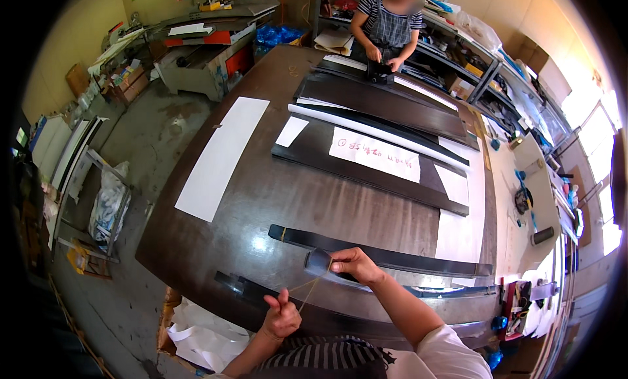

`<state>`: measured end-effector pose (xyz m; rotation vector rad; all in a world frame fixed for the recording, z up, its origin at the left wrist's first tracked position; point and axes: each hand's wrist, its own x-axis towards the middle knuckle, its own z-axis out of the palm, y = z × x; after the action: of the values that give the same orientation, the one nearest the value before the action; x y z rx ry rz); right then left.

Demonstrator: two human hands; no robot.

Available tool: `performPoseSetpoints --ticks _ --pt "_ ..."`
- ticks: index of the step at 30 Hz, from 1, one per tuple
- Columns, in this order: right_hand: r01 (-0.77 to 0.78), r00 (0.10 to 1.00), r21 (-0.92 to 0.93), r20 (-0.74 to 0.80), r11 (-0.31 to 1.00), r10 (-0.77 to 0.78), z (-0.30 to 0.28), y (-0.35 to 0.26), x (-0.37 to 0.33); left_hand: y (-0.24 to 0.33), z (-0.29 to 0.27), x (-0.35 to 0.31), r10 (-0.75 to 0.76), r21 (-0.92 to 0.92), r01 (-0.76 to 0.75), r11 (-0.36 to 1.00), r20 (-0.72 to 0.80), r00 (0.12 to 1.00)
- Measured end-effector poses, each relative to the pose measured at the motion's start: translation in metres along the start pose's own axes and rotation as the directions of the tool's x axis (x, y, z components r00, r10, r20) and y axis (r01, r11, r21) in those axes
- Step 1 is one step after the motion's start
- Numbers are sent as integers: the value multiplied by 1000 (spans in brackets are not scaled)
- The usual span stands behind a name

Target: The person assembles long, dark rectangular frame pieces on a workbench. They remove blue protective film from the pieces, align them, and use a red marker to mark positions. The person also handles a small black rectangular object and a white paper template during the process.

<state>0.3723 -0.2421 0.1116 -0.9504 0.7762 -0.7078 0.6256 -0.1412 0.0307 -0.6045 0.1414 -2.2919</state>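
Observation:
My right hand [354, 265] grips the end of a narrow bundle of long black strips [405, 259] that lies across the near part of the dark table [261, 196]. A thin tan rubber band [307, 288] stretches from that end down to my left hand [281, 315], which is closed around it near the table's front edge. A second long black strip bundle [255, 290] lies just below, along the front edge.
Wide stacks of black sheets [366, 166] with white paper labels fill the table's middle. A long white paper sheet [222, 158] lies at left. A person in a striped apron [387, 27] works at the far end. Shelves stand at right, machines at back left, a box of white paper [199, 340] below.

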Motion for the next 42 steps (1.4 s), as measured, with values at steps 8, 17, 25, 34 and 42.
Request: performPoseSetpoints --ticks 8,17,25,34,42 --pt "72 994 -316 100 946 -42 27 4 -6 13 18 33 469 605 -134 785 -440 766" --pt "157 988 -621 86 768 -132 52 36 1 33 84 60 534 743 650 -159 -489 690" --pt "-67 961 -928 -159 366 -227 62 76 22 47 74 80 354 114 418 -902 -360 863" --pt "-136 902 -903 -283 407 -326 44 81 -88 44 70 11 380 358 446 -820 -242 893" --pt "-177 826 -722 -479 669 -298 86 69 -177 26 180 50 299 866 266 -423 -143 943"
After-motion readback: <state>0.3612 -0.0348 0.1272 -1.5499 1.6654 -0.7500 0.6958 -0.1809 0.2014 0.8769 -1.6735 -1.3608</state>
